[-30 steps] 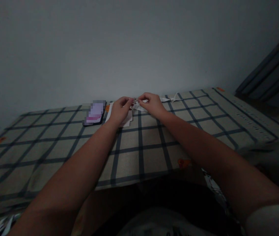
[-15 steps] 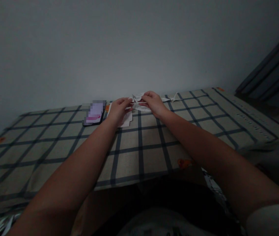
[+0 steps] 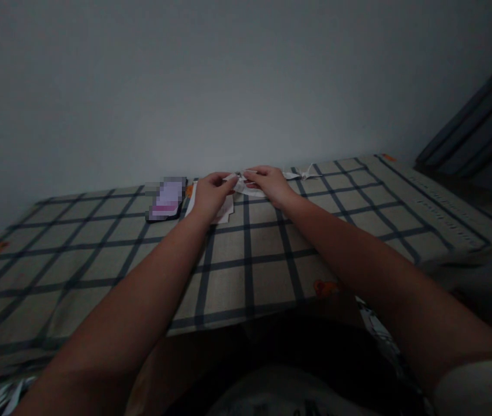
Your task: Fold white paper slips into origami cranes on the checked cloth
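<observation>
Near the far side of the table, my left hand (image 3: 211,193) and my right hand (image 3: 272,184) work close together over a thin, white, crumpled paper-like piece (image 3: 250,190). Thumb and fingers of each hand pinch it. Part of it is hidden behind the fingers, and its exact kind is unclear in the dim light. Beneath my left hand lie flat white sheets (image 3: 224,216) with a stepped edge. To the right of my right hand rests a white knotted strip (image 3: 305,174) with thin ends sticking up.
A phone (image 3: 168,195) with a lit, blurred screen lies left of my left hand. The checked tablecloth (image 3: 267,268) covers the table, which stands against a grey wall (image 3: 246,86). A dark curtain (image 3: 484,115) hangs at the far right.
My fingers have drawn slightly closer together, and my right hand has dipped a little. The thin white strand stretched between the hands earlier no longer shows as a straight line.
</observation>
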Available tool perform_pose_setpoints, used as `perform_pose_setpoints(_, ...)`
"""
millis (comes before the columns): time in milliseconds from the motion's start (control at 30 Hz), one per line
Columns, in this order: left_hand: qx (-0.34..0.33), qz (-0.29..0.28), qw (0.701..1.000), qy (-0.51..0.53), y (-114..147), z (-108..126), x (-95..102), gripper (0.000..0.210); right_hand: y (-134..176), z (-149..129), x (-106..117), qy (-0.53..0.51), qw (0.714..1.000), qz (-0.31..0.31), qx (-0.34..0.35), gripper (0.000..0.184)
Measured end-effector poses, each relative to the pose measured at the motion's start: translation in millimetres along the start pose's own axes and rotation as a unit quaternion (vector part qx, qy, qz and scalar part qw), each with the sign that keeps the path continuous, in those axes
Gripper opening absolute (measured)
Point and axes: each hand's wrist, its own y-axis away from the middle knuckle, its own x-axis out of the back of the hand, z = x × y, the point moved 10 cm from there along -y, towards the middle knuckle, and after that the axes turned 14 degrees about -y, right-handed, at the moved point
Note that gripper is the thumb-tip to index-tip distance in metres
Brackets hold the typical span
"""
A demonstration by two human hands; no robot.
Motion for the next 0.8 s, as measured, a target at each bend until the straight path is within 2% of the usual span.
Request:
perform_pose_setpoints(167, 0.040, -0.013, 0.997, 0.058, 0, -5, -2.9, 0.029, -1, 1, 7, -0.024, 0.999, 0.022, -0.014, 0.010)
perform_pose_setpoints(267, 0.090, -0.053, 0.985, 0.136, 0, -13, -10.9, 0.024, -1, 2, 9, -0.055, 0.998, 0.025, -0.032, 0.022)
perform_pose_setpoints(367, 0.127, -0.089, 0.969, 0.193, -1, -18, -17.0, 0.018, -2, 2, 8, -0.088, 0.995, 0.016, -0.039, 0.025)
perform_pose_setpoints(633, 0.143, -0.113, 0.949, 0.259, -1, -18, -20.4, 0.007, -6, 2, 5, -0.091, 0.996, -0.010, -0.023, 0.027)
perform_pose_setpoints(800, 0.162, -0.127, 0.927, 0.314, 1, -13, -25.4, 0.009, -6, 3, 2, -0.162, 0.986, -0.012, -0.048, 0.024)
